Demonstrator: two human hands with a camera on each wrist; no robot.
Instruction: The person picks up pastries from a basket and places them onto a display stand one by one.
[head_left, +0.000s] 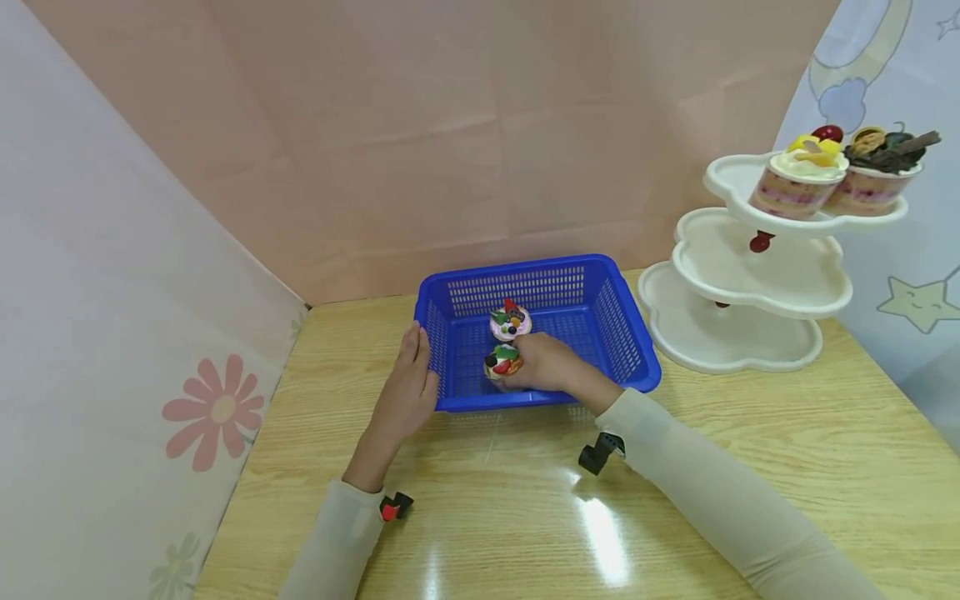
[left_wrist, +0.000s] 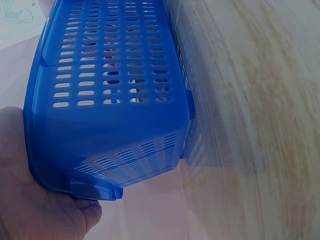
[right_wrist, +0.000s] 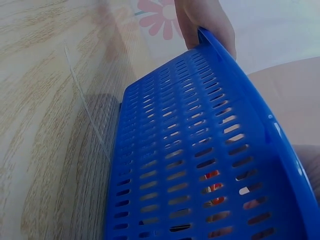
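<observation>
A blue plastic basket (head_left: 611, 333) with slotted walls stands on the table. At its near left corner my left hand (head_left: 407, 398) grips the rim; the left wrist view shows the same hand (left_wrist: 37, 200) around the basket corner (left_wrist: 100, 130). My right hand (head_left: 546, 362) reaches over the near wall and holds a fruit-topped toy tart (head_left: 501, 363) inside the basket. Just behind it lies another toy cake (head_left: 510, 322), with pale cream, a strawberry and berries. In the right wrist view the slotted wall (right_wrist: 170, 135) mostly hides the right hand and the cakes.
To the right stands a white three-tier stand (head_left: 765, 267) with scalloped trays. Two dessert cups, one fruit-topped (head_left: 801, 179) and one chocolate-topped (head_left: 877, 175), sit on its top tier. Cloth walls (head_left: 375, 150) enclose the wooden table (head_left: 510, 500) at the back and sides.
</observation>
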